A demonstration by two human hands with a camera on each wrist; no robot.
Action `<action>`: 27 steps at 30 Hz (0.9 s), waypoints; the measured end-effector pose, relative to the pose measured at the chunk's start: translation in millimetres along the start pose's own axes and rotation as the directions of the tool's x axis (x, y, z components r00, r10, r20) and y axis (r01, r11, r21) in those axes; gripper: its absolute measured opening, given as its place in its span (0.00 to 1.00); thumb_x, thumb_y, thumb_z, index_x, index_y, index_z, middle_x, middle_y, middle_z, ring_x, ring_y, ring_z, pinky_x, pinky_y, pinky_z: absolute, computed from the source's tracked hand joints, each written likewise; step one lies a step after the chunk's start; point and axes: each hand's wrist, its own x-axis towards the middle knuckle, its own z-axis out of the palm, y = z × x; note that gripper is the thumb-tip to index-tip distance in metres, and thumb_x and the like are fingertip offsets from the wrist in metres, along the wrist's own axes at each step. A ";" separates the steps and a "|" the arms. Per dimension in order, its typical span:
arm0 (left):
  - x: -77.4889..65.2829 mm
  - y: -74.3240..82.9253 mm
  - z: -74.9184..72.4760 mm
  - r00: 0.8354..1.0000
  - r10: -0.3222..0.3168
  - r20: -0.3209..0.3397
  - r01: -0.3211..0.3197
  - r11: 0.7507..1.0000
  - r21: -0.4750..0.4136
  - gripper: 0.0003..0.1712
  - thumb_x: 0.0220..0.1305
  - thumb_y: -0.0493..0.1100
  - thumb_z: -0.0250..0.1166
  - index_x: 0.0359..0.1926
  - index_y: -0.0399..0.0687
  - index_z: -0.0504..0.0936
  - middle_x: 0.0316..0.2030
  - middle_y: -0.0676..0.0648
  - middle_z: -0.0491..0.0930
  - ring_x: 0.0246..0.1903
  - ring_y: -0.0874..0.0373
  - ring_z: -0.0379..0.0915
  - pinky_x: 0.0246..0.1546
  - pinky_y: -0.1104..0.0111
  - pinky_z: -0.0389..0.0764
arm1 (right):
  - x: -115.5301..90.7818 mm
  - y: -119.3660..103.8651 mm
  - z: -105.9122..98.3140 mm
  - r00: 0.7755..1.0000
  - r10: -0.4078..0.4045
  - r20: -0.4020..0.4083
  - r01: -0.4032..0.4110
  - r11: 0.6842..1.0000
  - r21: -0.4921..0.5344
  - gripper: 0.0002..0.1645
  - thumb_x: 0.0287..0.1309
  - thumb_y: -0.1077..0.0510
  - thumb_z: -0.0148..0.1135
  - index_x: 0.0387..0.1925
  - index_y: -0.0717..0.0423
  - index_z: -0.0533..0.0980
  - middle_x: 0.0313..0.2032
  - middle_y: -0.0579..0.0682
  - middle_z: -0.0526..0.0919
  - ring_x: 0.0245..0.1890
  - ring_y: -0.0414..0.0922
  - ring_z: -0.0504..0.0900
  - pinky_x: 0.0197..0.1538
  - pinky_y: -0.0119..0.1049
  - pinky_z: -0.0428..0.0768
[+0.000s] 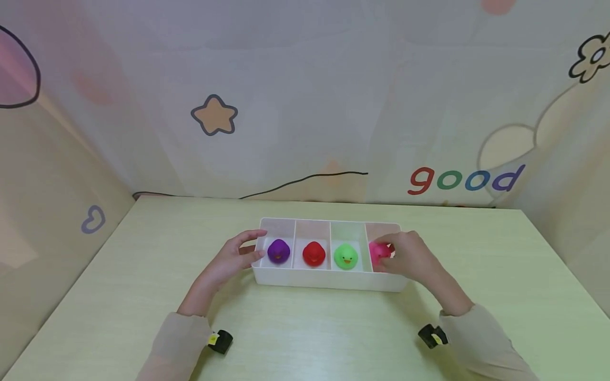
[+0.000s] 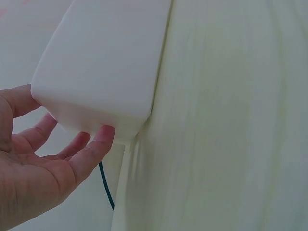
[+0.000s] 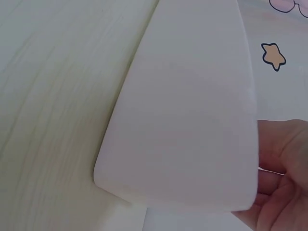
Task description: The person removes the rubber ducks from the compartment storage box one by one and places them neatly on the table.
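One pink toy duck [image 1: 379, 253] is pinched by the right hand [image 1: 413, 257], inside the rightmost compartment of the white tray [image 1: 329, 279], right of the head frame's centre. The left hand [image 1: 232, 258], fingers loosely spread, touches the tray's left end. The purple duck [image 1: 278, 251], red duck [image 1: 314, 254] and green duck [image 1: 346, 256] sit one per compartment. Probably this is the placing or lifting step, calling next for gentle fingers. Only the left wrist view shows fingertips against the end wall; both wrist views hide the ducks.
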 end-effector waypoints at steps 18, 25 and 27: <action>-0.7 -1.4 -1.6 1.000 -0.020 -0.005 0.020 1.000 -0.010 0.29 0.61 0.39 0.60 0.63 0.44 0.64 0.64 0.39 0.56 0.61 0.40 0.57 0.52 0.53 0.72 | -14.9 16.6 -21.3 0.983 0.020 -0.184 0.011 0.985 0.169 0.24 0.44 0.62 0.70 0.47 0.65 0.77 0.36 0.57 0.83 0.36 0.52 0.79 0.32 0.29 0.78; -0.7 0.0 -0.1 1.000 -0.022 -0.001 0.022 1.000 -0.015 0.29 0.61 0.39 0.60 0.63 0.44 0.63 0.63 0.39 0.56 0.61 0.40 0.58 0.51 0.54 0.72 | -22.4 23.6 -34.2 0.975 0.055 -0.215 -0.014 0.982 0.189 0.24 0.45 0.61 0.69 0.47 0.65 0.77 0.36 0.58 0.83 0.33 0.49 0.79 0.31 0.26 0.77; -1.0 0.3 0.1 1.000 -0.023 0.000 0.023 1.000 -0.021 0.29 0.61 0.38 0.59 0.63 0.43 0.63 0.63 0.39 0.56 0.60 0.40 0.58 0.51 0.54 0.72 | -24.7 26.0 -37.7 0.973 0.072 -0.218 -0.029 0.980 0.195 0.24 0.45 0.61 0.69 0.47 0.65 0.77 0.36 0.58 0.82 0.31 0.49 0.79 0.30 0.26 0.77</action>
